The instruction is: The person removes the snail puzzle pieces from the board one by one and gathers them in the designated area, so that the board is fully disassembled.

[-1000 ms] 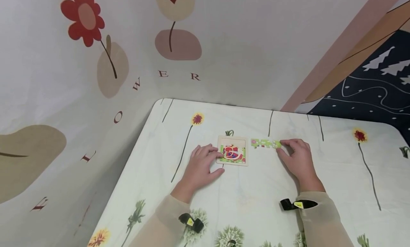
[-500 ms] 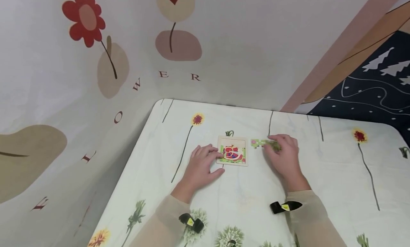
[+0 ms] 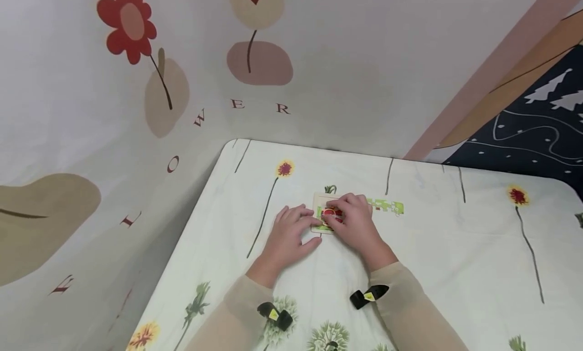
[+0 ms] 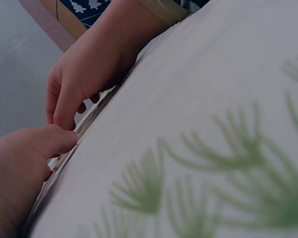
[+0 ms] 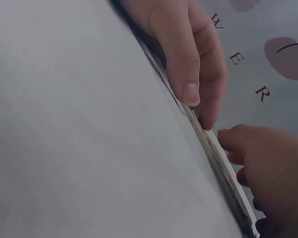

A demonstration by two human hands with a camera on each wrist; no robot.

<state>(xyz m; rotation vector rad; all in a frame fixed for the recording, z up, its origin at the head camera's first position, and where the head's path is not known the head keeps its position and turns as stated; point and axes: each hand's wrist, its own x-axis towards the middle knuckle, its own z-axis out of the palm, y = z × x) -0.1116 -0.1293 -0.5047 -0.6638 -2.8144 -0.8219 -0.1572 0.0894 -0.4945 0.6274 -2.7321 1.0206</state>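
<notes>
A small square wooden puzzle board (image 3: 318, 199) with a red and green picture lies on the table. My left hand (image 3: 283, 235) rests at its left side, fingers extended onto the edge and thumb held away from it. My right hand (image 3: 357, 224) reaches over the board from the right, thumb and fingertips down on the red part of the picture and hiding its right half. Whether those fingertips pinch a piece I cannot tell. Loose green puzzle pieces (image 3: 389, 206) lie in a row right of the board. In the left wrist view, the right hand (image 4: 92, 69) bends down close beside the left thumb (image 4: 62, 141).
A flower-printed white cloth covers the table (image 3: 455, 250). Close behind its far edge stands a printed fabric wall (image 3: 346, 88) with letters and flowers, which continues along the left side. A dark panel with white trees (image 3: 524, 133) is at the far right.
My right hand has moved left from the loose puzzle pieces onto the board, uncovering most of the row. The left hand has stayed at the board. The head view has shifted slightly.
</notes>
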